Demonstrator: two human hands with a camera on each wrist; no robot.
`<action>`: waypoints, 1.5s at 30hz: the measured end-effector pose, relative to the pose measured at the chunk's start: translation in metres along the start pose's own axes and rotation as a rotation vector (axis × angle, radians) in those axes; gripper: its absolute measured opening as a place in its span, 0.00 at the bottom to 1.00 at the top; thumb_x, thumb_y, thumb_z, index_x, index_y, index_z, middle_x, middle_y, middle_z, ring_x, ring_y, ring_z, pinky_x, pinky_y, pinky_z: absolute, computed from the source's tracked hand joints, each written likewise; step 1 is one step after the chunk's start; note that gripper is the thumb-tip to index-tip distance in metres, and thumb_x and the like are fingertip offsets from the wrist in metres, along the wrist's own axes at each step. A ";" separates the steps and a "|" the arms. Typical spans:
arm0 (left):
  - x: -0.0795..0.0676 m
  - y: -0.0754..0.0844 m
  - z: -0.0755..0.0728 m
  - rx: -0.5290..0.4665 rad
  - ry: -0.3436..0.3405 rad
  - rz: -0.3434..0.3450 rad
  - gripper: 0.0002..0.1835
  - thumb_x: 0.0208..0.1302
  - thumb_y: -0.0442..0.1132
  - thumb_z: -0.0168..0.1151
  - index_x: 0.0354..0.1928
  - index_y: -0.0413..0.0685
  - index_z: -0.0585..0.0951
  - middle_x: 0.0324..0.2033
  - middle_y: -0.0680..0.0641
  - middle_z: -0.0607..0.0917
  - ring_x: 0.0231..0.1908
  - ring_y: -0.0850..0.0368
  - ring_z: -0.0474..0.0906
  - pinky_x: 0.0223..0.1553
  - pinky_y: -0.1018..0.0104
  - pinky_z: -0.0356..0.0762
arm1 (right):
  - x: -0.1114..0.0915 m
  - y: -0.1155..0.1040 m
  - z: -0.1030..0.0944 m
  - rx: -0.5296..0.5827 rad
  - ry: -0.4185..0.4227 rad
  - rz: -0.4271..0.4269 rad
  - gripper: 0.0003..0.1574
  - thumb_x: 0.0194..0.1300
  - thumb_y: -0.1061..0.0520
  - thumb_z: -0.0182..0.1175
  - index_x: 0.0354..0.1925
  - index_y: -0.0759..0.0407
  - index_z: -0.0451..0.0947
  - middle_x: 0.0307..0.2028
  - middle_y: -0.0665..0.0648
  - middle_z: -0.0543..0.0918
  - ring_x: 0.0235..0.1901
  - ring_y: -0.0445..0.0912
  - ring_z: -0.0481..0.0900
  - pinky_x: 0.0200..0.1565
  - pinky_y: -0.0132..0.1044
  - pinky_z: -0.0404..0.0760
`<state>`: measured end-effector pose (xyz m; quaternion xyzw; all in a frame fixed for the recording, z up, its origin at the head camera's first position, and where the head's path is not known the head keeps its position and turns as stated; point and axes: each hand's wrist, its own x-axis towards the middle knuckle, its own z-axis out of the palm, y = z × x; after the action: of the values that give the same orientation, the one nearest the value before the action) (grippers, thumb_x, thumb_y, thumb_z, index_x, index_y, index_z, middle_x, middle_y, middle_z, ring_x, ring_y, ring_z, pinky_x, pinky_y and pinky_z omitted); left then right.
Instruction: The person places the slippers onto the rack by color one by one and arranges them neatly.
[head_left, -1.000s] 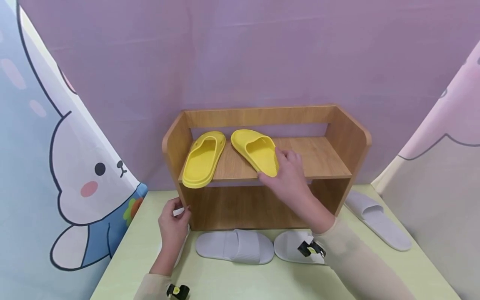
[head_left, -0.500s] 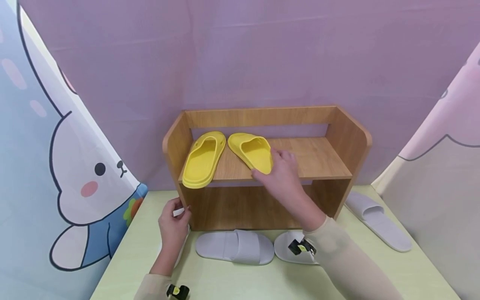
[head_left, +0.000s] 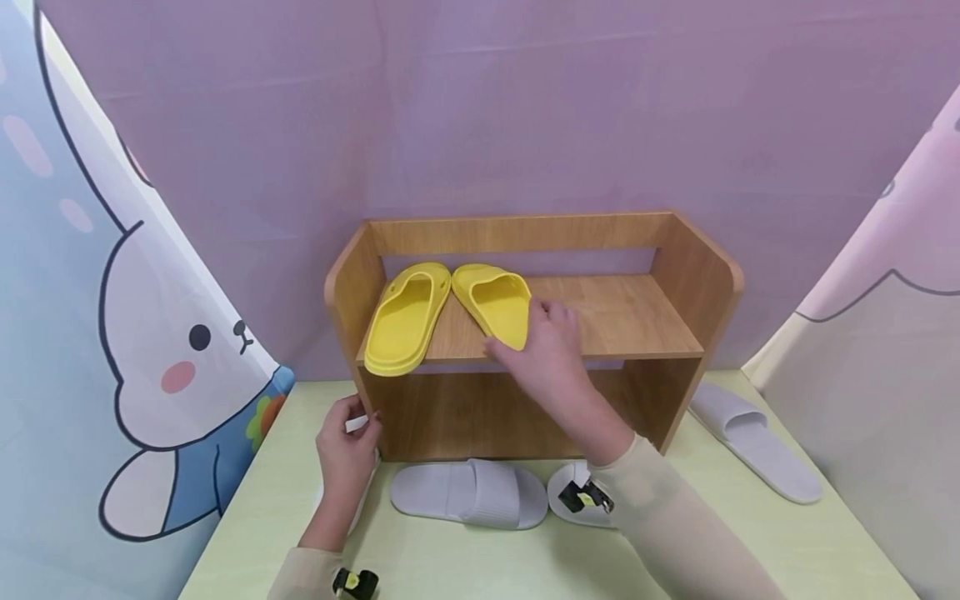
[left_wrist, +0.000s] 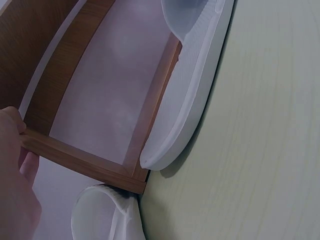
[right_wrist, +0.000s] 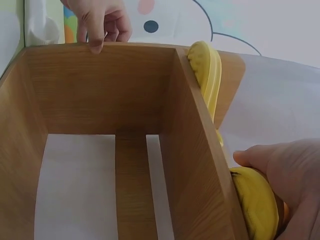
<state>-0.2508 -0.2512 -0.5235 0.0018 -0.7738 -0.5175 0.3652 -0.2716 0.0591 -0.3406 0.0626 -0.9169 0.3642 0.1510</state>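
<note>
My right hand (head_left: 547,354) grips the heel end of a yellow slipper (head_left: 491,300) on the top shelf of a small wooden shoe rack (head_left: 615,317). In the right wrist view the thumb lies over that slipper's heel (right_wrist: 255,205). Just left of it is a matching yellow slipper (head_left: 397,333), its heel jutting past the shelf's front edge; the two toes nearly meet. My left hand (head_left: 347,450) holds the rack's left side panel near its lower front. In the left wrist view its fingers stand on both sides of the panel edge (left_wrist: 85,162).
On the pale green table, a grey slipper (head_left: 480,492) and another grey slipper (head_left: 573,504) lie before the rack, the latter partly under my right sleeve. One more grey slipper (head_left: 772,458) is at the right. A pale slipper (left_wrist: 100,215) sits beneath my left hand.
My right hand has slid the yellow slipper leftward along the shelf, closer to the other one. My left hand has stayed on the side panel.
</note>
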 end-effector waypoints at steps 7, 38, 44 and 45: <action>-0.001 0.002 0.000 -0.011 -0.002 -0.004 0.17 0.66 0.22 0.73 0.53 0.43 0.87 0.45 0.46 0.90 0.46 0.63 0.84 0.44 0.81 0.85 | -0.009 -0.002 -0.006 0.002 -0.039 -0.078 0.67 0.62 0.36 0.82 0.81 0.69 0.63 0.77 0.69 0.65 0.75 0.63 0.59 0.73 0.60 0.74; 0.001 0.003 0.000 0.029 -0.008 -0.008 0.17 0.66 0.22 0.73 0.54 0.39 0.85 0.46 0.44 0.89 0.48 0.62 0.84 0.44 0.81 0.85 | -0.023 -0.015 0.005 0.114 -0.094 -0.213 0.60 0.59 0.40 0.86 0.77 0.65 0.71 0.65 0.60 0.73 0.64 0.55 0.68 0.63 0.51 0.80; 0.000 0.001 0.000 0.023 -0.006 -0.016 0.17 0.66 0.21 0.72 0.54 0.40 0.86 0.46 0.44 0.89 0.47 0.61 0.84 0.45 0.81 0.85 | -0.023 -0.017 0.014 0.088 -0.062 -0.234 0.61 0.59 0.37 0.86 0.76 0.66 0.70 0.63 0.59 0.72 0.63 0.55 0.68 0.62 0.51 0.79; 0.000 0.001 0.000 0.025 -0.006 -0.017 0.17 0.66 0.21 0.72 0.54 0.40 0.86 0.46 0.44 0.89 0.47 0.62 0.84 0.45 0.82 0.85 | -0.023 -0.017 0.015 0.084 -0.054 -0.241 0.61 0.59 0.38 0.86 0.76 0.67 0.71 0.63 0.59 0.73 0.63 0.55 0.68 0.62 0.51 0.79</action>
<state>-0.2506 -0.2503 -0.5225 0.0112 -0.7814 -0.5108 0.3583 -0.2493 0.0367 -0.3472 0.1884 -0.8905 0.3795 0.1662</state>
